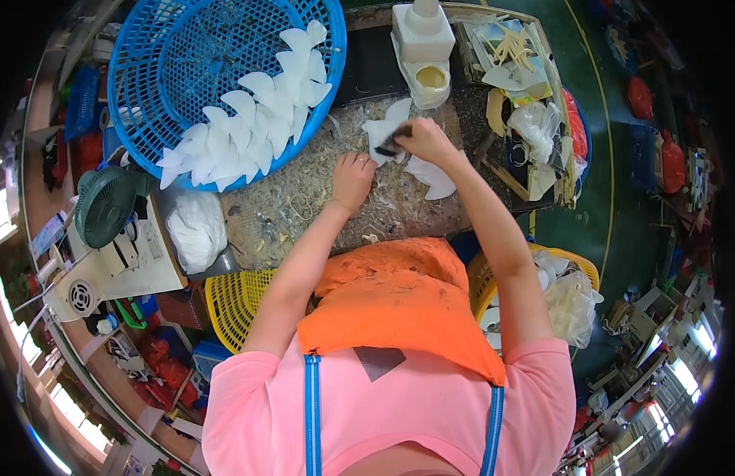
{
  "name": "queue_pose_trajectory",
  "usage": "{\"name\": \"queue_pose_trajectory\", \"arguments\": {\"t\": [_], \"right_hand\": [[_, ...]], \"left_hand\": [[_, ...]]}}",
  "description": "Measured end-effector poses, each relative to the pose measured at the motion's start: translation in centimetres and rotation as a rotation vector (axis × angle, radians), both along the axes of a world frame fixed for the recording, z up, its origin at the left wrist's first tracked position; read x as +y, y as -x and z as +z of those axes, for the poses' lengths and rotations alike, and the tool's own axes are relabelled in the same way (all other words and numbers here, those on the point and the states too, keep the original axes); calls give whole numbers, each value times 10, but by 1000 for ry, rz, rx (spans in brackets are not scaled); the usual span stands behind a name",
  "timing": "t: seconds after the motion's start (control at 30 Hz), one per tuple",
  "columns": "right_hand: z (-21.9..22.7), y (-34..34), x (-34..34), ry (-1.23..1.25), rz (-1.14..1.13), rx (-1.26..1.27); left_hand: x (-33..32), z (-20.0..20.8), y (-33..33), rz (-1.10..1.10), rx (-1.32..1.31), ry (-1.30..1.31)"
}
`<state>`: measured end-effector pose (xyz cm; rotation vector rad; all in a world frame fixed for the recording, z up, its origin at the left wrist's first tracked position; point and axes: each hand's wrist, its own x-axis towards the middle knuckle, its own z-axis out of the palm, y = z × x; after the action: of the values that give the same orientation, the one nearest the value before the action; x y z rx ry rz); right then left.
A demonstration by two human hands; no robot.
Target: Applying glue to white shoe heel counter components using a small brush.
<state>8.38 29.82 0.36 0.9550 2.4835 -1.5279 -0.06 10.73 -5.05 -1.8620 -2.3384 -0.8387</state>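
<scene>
A white, thin, curved-edged piece (390, 120) lies on the stained worktable (264, 194). My left hand (354, 181) has its fingers bent and pressed together at the near left edge of this piece. My right hand (425, 140) pinches a small dark brush-like tool (392, 142) against the piece; its exact kind is hard to make out. A second white piece (432, 178) rests under my right forearm. Just beyond my hands stands a white dispenser (425, 47) with a cup of yellowish stuff (431, 78) at its front.
A blue basket (153, 107) at the far left holds several overlapping white pieces (256, 115). On the right is a cluttered tray (506, 170). A bundled white plastic bag (197, 230) and a green fan (105, 205) are at the left. Yellow baskets (225, 309) stand below the table.
</scene>
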Motion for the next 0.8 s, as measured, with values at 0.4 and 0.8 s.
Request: {"name": "queue_pose_trajectory", "arguments": {"t": [0.4,0.8], "right_hand": [[16,13,-8,-186,-73,67],[14,-30,-39,-456,74,104]], "left_hand": [[2,10,13,98,2,11],[-38,103,98,598,-1063,-465]]}}
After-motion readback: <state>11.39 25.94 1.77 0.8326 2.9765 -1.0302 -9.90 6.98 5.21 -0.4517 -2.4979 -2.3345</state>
